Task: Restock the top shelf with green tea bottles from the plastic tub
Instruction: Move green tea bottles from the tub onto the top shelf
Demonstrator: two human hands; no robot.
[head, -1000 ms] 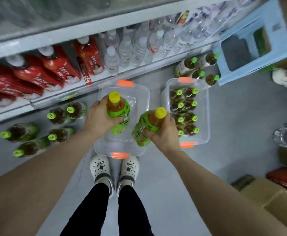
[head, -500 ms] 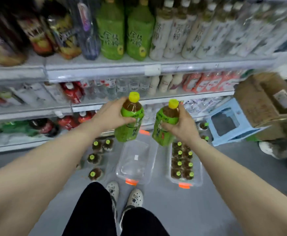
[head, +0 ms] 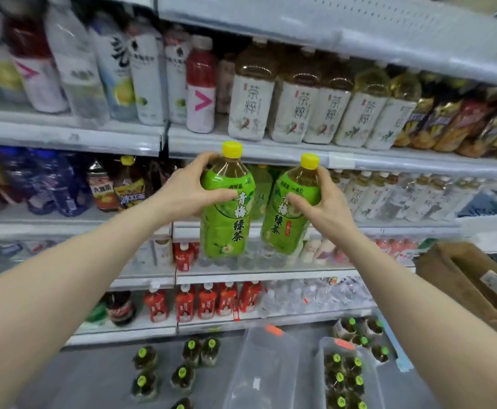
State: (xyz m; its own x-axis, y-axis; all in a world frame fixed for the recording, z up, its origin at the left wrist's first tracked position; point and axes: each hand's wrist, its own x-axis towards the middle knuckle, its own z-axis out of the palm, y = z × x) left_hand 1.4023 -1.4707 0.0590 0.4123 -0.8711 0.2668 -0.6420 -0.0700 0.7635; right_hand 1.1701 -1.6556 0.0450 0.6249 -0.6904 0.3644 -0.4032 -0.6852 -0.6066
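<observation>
A grey floor (head: pixel 93 379) runs along a white store shelving unit (head: pixel 270 152) with several tiers packed with drinks. White-labelled tea bottles (head: pixel 294 113) stand on an upper tier and red bottles (head: pixel 205 299) on a low one. A cardboard box (head: pixel 462 278) sits at the right. On the floor, a clear plastic tub (head: pixel 259 373) with an orange latch lies beside a second tub (head: pixel 321 373), which holds small green-capped bottles (head: pixel 341 376) standing upright. More such bottles (head: pixel 182 376) stand loose on the floor to the left. Both hands are raised in front of the shelves. The left hand (head: pixel 188 190) grips one green tea bottle (head: pixel 226 219) around its shoulder, and the right hand (head: pixel 327 208) grips another green tea bottle (head: pixel 288 219) the same way. Both bottles are yellow-capped, roughly upright and side by side in the air, with matching green bottles (head: pixel 263 187) on the tier behind them.
</observation>
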